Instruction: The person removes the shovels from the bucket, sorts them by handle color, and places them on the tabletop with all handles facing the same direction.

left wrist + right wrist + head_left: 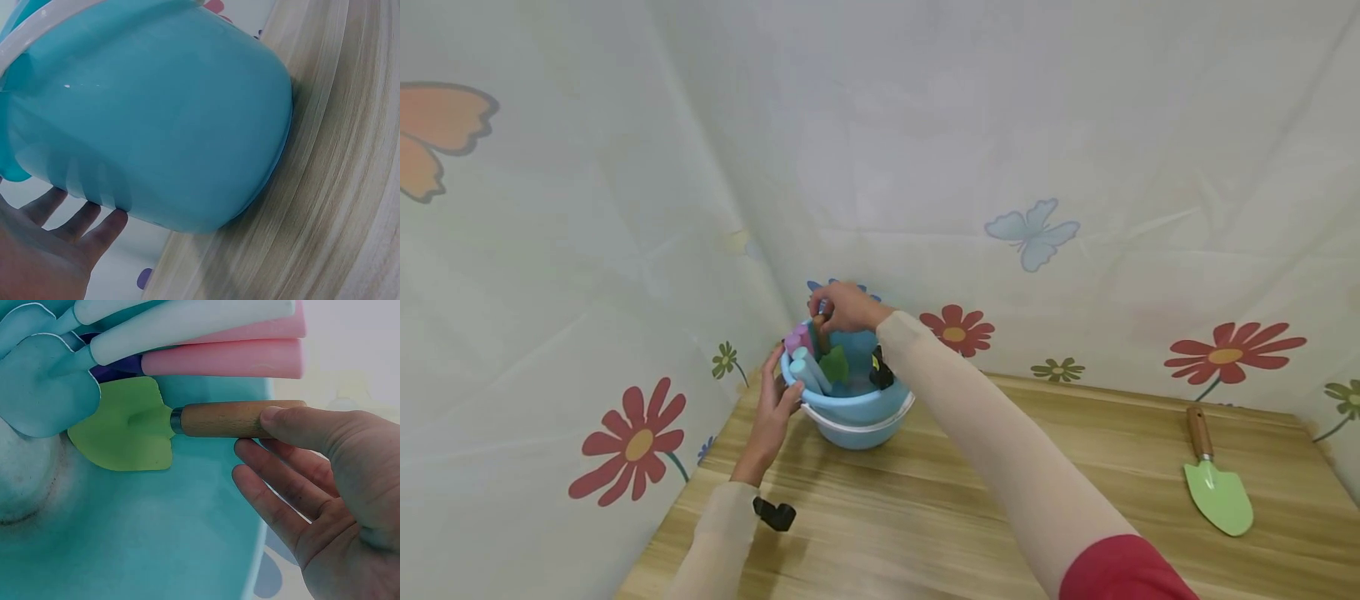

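In the head view, a light blue bucket [857,410] stands on the wooden table. My right hand [847,307] reaches over its far rim and pinches the wooden handle [219,419] of a green trowel [134,428], thumb on one side and fingers on the other. The trowel stands blade down inside the bucket. My left hand [772,408] rests at the bucket's left side, thumb near the rim, straight spread fingers touching the outer wall. Next to the trowel lean blue shovels [47,381] with pale handles and others with pink handles [222,358].
Another green trowel [1219,496] with a wooden handle lies at the table's right. White cloth walls [880,167] printed with flowers and butterflies stand close behind the bucket and to its left. The bucket's white carrying handle [856,428] hangs down its front.
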The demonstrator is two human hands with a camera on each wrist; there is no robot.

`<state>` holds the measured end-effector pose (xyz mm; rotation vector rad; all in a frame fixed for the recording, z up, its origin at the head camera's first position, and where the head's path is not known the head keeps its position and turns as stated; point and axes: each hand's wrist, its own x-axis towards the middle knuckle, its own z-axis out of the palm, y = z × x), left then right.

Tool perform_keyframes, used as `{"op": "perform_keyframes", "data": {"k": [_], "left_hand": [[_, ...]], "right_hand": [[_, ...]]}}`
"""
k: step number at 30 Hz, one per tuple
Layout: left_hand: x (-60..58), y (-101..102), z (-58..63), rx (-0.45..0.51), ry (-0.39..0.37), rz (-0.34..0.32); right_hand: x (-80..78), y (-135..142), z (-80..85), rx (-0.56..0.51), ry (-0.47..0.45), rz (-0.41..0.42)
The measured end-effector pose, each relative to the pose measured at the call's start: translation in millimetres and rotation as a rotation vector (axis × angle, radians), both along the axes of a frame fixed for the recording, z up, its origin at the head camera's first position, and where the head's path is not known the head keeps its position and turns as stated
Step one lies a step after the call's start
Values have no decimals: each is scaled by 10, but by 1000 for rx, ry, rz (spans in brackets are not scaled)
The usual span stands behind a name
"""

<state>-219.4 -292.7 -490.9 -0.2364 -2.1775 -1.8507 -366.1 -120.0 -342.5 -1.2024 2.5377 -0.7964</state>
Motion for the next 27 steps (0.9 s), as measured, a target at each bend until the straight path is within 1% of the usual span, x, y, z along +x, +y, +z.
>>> {"op": "perform_keyframes", "data": {"k": [5,10,20,27], "left_hand": [[-11,-3,-8,12,2,-6],[-15,-5,-14,11,1,-4],[-6,5,7,3,-4,-4],[-10,15,11,6,3,-2]], "right_hand": [[-18,34,41,-4,10,7],[2,78,88,-28,5,17],[7,171,139,-79,-1,1],[41,245,206,-116,36,-11]]}}
